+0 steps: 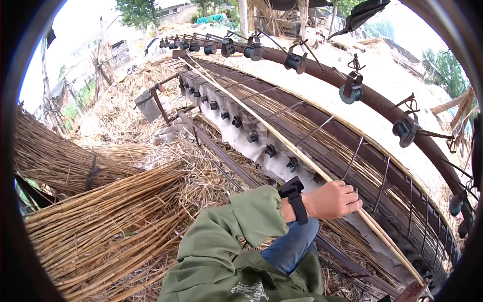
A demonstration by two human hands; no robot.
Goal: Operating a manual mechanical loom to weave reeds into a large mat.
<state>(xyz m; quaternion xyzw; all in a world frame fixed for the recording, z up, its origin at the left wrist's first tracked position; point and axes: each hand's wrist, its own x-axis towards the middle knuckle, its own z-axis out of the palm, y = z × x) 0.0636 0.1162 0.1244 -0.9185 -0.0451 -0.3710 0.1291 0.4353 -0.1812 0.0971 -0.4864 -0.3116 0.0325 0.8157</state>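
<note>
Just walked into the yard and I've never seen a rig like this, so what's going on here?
A person in a green jacket sits by a long weaving frame strung with reeds. One hand, with a black wrist strap, grips a long pale cane lying lengthwise along the frame; which hand it is cannot be told, and no second hand shows. A row of thread spools hangs from the curved beam beyond. Tied reed bundles lie stacked on the person's left, loose straw around them.
</note>
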